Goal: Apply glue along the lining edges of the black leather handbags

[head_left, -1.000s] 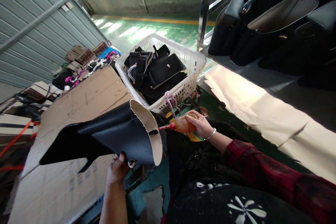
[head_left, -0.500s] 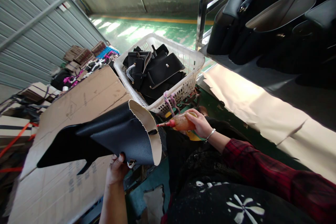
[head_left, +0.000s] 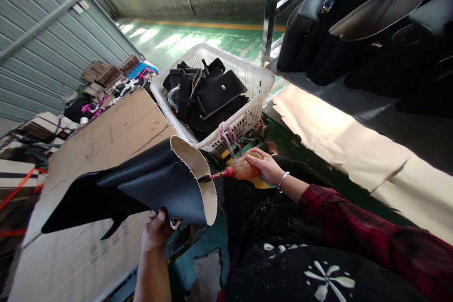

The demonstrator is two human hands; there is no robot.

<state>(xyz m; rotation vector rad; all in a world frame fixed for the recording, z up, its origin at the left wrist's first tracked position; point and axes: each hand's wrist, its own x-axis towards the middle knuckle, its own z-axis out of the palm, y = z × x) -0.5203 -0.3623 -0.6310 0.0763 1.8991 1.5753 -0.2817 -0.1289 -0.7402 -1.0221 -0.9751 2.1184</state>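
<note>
Stretching sideways above the left hand point(head_left: 155, 232) grasping it, a black bag point(head_left: 152, 191) is pointing mouth-first at the right hand point(head_left: 266, 168) clutching a bottle point(head_left: 242, 169). Beyond, a basket point(head_left: 249, 117) is holding dark bags point(head_left: 222, 95).

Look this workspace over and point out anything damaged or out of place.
The pale sheet at the right, lower than the shelved black bags, looks damaged: its edge is ragged, and a dark, tear-like line crosses it.
</note>
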